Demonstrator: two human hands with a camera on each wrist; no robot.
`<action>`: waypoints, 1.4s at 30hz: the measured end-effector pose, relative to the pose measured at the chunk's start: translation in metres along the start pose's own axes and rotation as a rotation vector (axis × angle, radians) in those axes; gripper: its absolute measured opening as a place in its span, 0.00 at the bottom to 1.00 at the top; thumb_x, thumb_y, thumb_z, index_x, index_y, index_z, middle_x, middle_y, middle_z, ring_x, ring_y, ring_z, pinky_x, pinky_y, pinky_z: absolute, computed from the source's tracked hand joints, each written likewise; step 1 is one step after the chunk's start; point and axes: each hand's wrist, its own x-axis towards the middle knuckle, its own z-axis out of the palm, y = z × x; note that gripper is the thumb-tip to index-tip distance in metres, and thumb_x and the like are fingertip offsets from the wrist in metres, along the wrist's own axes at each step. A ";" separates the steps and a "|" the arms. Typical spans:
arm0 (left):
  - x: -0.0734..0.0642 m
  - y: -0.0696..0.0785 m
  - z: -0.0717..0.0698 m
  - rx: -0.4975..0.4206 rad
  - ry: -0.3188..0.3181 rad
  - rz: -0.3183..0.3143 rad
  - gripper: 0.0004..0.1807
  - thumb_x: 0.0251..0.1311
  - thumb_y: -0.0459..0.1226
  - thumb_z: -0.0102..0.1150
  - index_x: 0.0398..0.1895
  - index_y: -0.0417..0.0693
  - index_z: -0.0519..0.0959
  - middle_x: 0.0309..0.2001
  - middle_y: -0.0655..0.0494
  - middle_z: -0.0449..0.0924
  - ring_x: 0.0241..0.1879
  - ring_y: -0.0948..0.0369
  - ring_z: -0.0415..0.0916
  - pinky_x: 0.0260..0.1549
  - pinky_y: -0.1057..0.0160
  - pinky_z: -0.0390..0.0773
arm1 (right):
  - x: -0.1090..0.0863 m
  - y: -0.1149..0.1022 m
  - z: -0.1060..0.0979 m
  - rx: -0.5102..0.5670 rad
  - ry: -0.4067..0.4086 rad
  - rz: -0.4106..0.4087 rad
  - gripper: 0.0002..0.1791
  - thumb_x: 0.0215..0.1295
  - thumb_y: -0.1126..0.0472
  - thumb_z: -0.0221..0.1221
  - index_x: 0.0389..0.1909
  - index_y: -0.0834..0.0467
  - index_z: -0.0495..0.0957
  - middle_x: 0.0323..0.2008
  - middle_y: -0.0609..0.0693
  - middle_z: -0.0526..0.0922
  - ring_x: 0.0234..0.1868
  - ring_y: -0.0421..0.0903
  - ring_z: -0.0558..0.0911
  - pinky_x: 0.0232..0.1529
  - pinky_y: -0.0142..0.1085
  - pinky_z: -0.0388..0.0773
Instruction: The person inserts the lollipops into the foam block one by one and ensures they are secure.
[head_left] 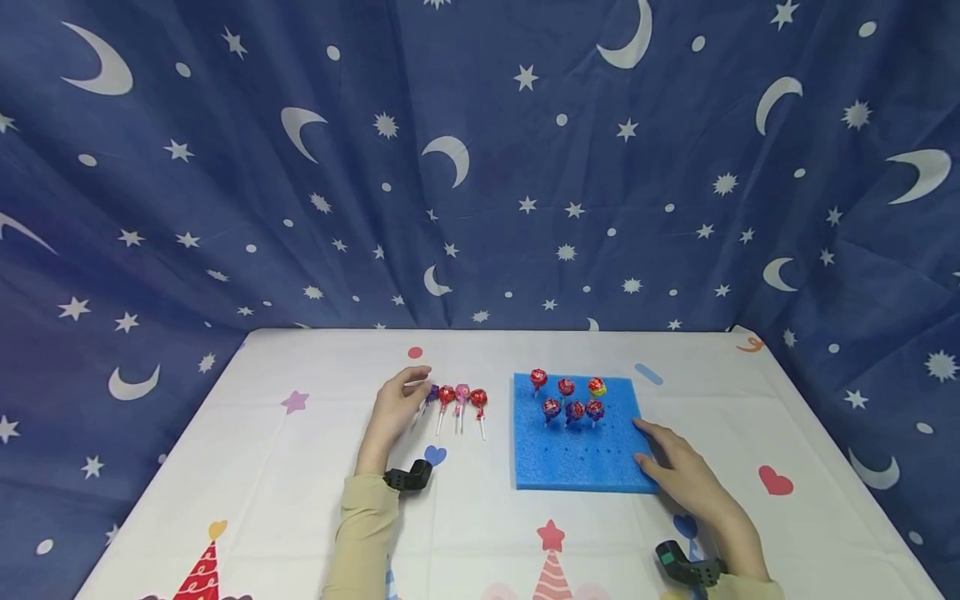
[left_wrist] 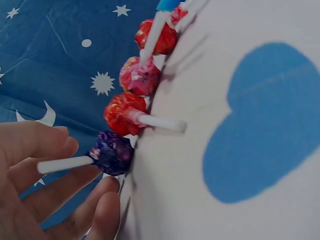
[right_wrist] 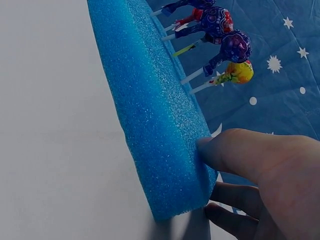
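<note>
My left hand (head_left: pixel 400 406) reaches over a purple-wrapped lollipop (left_wrist: pixel 114 153) at the left end of a short row. Its fingers (left_wrist: pixel 62 200) are spread around the candy and stick without closing on them. Beside it lie a red lollipop (left_wrist: pixel 125 114), a pink lollipop (left_wrist: pixel 139 76) and another red lollipop (head_left: pixel 478 398), sticks toward me. My right hand (head_left: pixel 693 477) rests against the right edge of a blue foam block (head_left: pixel 540 467), thumb touching the edge near a corner. Several lollipops (head_left: pixel 574 411) stand upright in the foam, in two rows toward the back.
Small holes (head_left: pixel 584 457) dot the front part of the foam. A white patterned tablecloth (head_left: pixel 465 517) covers the table. Behind it hangs a blue curtain (head_left: pixel 495 167) with moons and stars. Each wrist wears a black camera, one being the left wrist camera (head_left: pixel 410 477).
</note>
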 end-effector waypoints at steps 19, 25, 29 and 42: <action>-0.004 -0.006 0.006 0.083 -0.020 -0.005 0.19 0.59 0.32 0.59 0.56 0.48 0.79 0.53 0.46 0.81 0.36 0.58 0.74 0.32 0.66 0.71 | -0.002 -0.001 0.000 0.002 -0.005 0.009 0.35 0.67 0.52 0.56 0.71 0.60 0.58 0.70 0.68 0.59 0.70 0.72 0.56 0.61 0.69 0.56; -0.003 -0.006 0.008 0.108 -0.018 0.010 0.20 0.57 0.30 0.61 0.55 0.46 0.79 0.47 0.45 0.80 0.34 0.59 0.69 0.34 0.65 0.68 | -0.001 -0.001 0.001 0.008 0.000 0.001 0.35 0.67 0.53 0.56 0.71 0.60 0.59 0.70 0.68 0.59 0.70 0.72 0.56 0.61 0.69 0.56; -0.003 -0.007 0.009 0.140 -0.014 0.025 0.18 0.57 0.29 0.61 0.52 0.44 0.80 0.47 0.46 0.78 0.36 0.59 0.70 0.35 0.66 0.68 | -0.001 -0.001 0.000 0.010 0.004 -0.002 0.34 0.67 0.53 0.56 0.71 0.60 0.59 0.70 0.68 0.60 0.70 0.72 0.56 0.61 0.69 0.56; -0.001 -0.010 0.004 0.164 0.000 0.025 0.14 0.54 0.29 0.61 0.45 0.43 0.81 0.44 0.45 0.76 0.37 0.57 0.72 0.36 0.65 0.71 | -0.001 -0.001 0.000 0.008 0.006 -0.004 0.35 0.67 0.53 0.56 0.71 0.60 0.59 0.70 0.68 0.60 0.70 0.72 0.56 0.60 0.69 0.56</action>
